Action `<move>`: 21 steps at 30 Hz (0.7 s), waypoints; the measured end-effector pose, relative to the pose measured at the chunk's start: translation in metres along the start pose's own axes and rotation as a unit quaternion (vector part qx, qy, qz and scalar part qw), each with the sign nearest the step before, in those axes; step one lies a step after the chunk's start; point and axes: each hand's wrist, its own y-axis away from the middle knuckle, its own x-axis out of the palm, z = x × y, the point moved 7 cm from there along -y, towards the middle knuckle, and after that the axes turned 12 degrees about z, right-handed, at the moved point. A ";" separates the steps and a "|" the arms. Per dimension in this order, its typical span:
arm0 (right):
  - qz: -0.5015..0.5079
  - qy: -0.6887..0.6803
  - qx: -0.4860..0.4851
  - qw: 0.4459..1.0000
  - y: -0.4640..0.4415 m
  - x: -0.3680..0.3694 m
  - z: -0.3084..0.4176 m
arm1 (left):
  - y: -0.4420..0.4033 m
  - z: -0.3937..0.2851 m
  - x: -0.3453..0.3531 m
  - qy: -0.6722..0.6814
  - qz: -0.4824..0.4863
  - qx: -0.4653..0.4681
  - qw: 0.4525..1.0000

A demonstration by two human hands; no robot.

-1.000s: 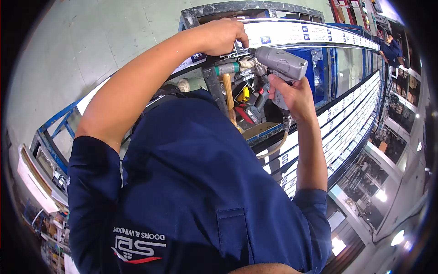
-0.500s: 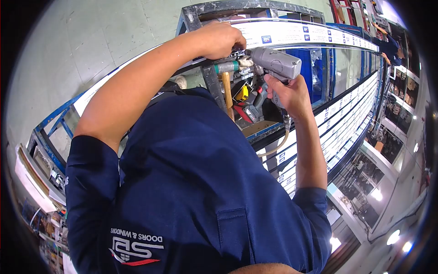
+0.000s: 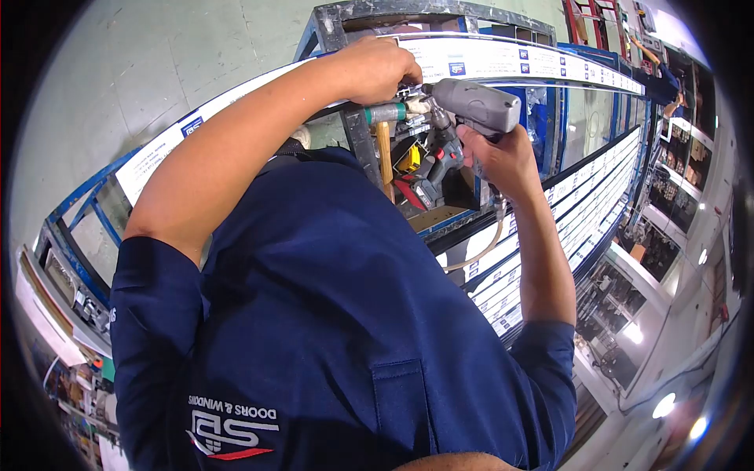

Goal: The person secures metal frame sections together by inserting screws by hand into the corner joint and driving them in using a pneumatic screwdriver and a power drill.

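Grey-green floor (image 3: 212, 63) spreads beyond your left hand (image 3: 382, 71), which bends over the white-filmed profile (image 3: 487, 63); its fingertips are hidden, so whether they grip cannot be told; the grey air tool (image 3: 475, 106) spans the gap between your hands, its tip hard to make out; your right hand (image 3: 503, 157) is wrapped around its handle; below both, the crowded tool bay's rim (image 3: 452, 225) sits near your shirt (image 3: 338, 259), leaving little room.
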 end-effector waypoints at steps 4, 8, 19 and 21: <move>-0.007 -0.208 0.092 0.974 0.008 0.015 -0.021 | 0.009 -0.001 0.002 0.003 -0.001 0.000 1.000; -0.013 -0.170 0.064 0.983 0.009 0.027 -0.026 | 0.010 0.004 0.004 0.026 -0.037 0.021 0.999; 0.064 0.149 0.038 0.986 0.000 0.012 0.035 | 0.117 0.043 -0.004 -0.024 -0.308 -0.047 0.950; 0.080 0.155 0.045 0.984 -0.005 0.011 0.042 | 0.132 0.059 0.008 -0.057 -0.277 -0.123 0.951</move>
